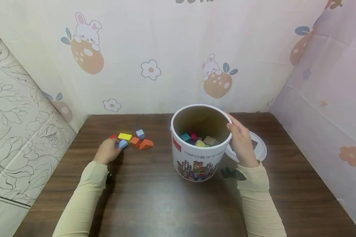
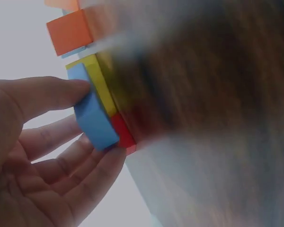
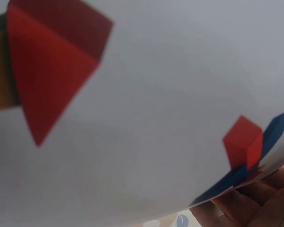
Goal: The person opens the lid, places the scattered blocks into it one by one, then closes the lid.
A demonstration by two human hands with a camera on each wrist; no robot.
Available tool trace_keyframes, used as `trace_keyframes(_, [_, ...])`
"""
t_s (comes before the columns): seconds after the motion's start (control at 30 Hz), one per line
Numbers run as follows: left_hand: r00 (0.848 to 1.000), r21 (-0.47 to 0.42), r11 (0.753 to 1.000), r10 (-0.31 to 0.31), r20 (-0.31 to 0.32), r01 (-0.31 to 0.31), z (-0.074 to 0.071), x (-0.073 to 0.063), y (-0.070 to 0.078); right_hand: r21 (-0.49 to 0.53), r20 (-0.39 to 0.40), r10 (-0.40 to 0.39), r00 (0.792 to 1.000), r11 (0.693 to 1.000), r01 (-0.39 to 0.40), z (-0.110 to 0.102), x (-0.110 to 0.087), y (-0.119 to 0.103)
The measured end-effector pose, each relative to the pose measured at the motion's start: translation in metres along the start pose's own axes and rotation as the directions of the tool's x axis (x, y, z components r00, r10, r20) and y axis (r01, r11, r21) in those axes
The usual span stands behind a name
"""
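My left hand (image 1: 107,151) pinches a blue block (image 2: 93,111) between thumb and fingertips at the left of the table. Close behind that block, in the left wrist view, are a yellow block (image 2: 100,85) and a red block (image 2: 123,132). An orange block (image 1: 135,142), an orange triangular block (image 1: 146,144) and a light blue block (image 1: 140,133) lie just to the right. With fingers and thumb at its rim, my right hand (image 1: 242,141) holds a white bucket (image 1: 180,158), which has several colourful blocks (image 1: 200,143) at its bottom. Its printed side fills most of the right wrist view.
Behind the right hand, a white round lid (image 1: 262,149) lies on the brown wooden table (image 1: 154,197), partly hidden. A patterned cloth (image 1: 178,82) hangs along the table's back edge, with more cloth at both sides.
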State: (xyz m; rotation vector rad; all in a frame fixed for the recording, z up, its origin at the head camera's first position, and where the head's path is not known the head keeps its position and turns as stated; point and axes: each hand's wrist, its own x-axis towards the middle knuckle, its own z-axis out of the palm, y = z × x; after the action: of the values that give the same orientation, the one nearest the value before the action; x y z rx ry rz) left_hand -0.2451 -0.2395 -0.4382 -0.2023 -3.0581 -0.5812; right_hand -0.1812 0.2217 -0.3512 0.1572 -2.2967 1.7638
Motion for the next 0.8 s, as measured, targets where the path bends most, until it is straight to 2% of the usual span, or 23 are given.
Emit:
trace_keyframes(0.2, [0.999, -0.101, 0.995, 0.009, -0.041, -0.013, -0.011, -0.003, 0.003, 0.000, 0.001, 0.000, 1.000, 1.000, 0.000, 0.000, -0.001, 0.000])
trace_keyframes(0.4, [0.995, -0.200, 0.976, 0.071, -0.072, -0.084, -0.020, -0.004, 0.017, -0.011, 0.003, -0.001, 1.000, 1.000, 0.001, 0.000, -0.001, 0.000])
trace_keyframes(0.67, [0.982, -0.306, 0.935, 0.147, -0.120, -0.178, -0.037, -0.005, 0.055, 0.004, 0.003, 0.003, 1.000, 1.000, -0.003, 0.000, -0.001, 0.000])
trace_keyframes(0.8, [0.968, -0.346, 0.907, 0.191, -0.165, -0.238, -0.047, -0.006, 0.079, 0.005, 0.006, 0.004, 1.000, 1.000, -0.004, 0.000, -0.001, -0.001])
